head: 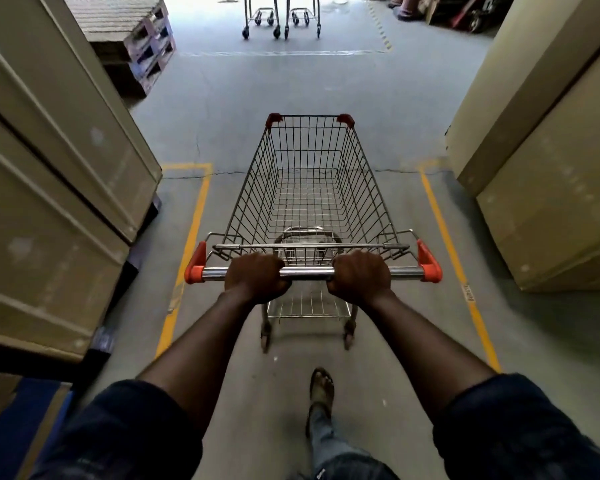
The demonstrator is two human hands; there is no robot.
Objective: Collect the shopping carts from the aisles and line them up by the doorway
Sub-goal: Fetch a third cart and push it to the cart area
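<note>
My left hand (257, 278) and right hand (359, 276) curl their fingers (270, 262) round the cart handle (309, 273), spaced for straight steering. Parked carts (280, 19) ahead: likely my line-up spot.

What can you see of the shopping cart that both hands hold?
The shopping cart is an empty silver wire basket upright on its wheels on the grey floor between yellow lines. Orange caps mark its front corners and handle ends. The left hand and right hand grip its metal handle bar; a lower rack sits beneath.

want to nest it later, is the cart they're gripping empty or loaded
Empty: the cart holds nothing; only floor shows through its wire basket.
</note>
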